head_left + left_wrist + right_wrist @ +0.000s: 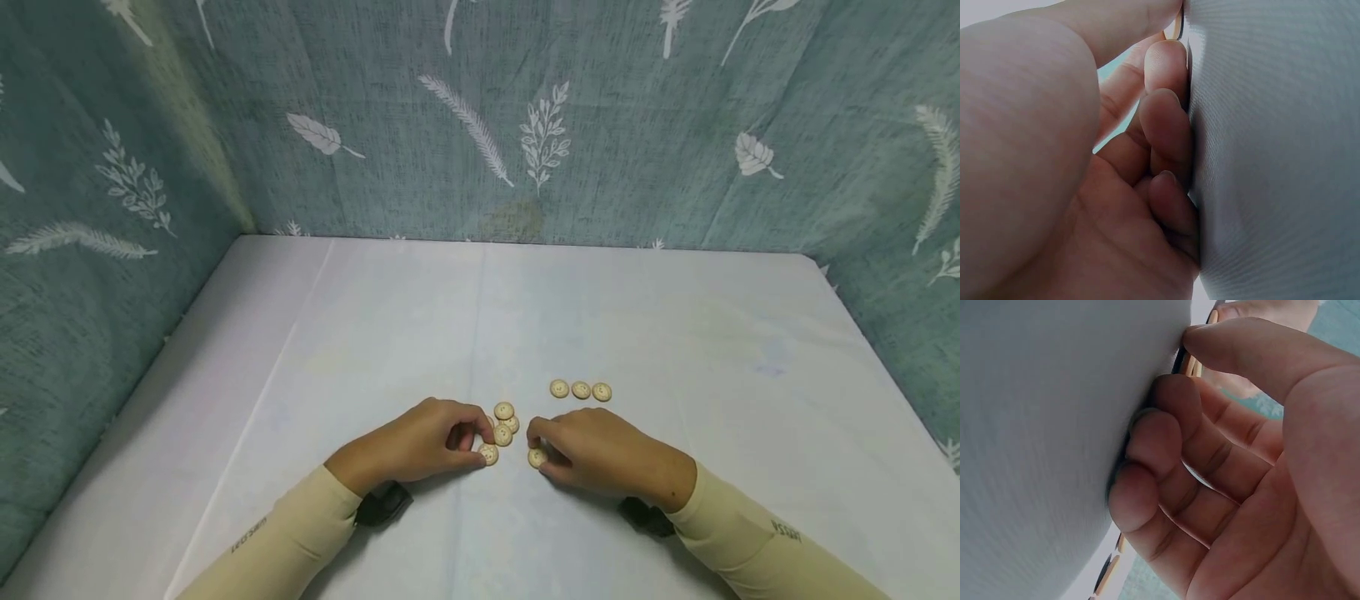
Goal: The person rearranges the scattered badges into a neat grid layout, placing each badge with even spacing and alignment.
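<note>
My left hand [438,437] is low over the white table, pinching a cream, round button [488,454] between thumb and index finger. Right beside those fingertips lies a small cluster of similar buttons [504,410], some overlapping and one partly hidden by the index finger. My right hand [600,446] pinches another button [537,457] by its edges, a short way right of the cluster. Both wrist views show the other fingers [1163,122] curled with their tips against the tabletop [1041,437].
Beyond my right hand, three buttons [581,390] lie in a short row from left to right. The white cloth-covered table [375,300] ends at a green leaf-patterned curtain [630,150] at the back and sides. Each wrist carries a black strapped device [384,503].
</note>
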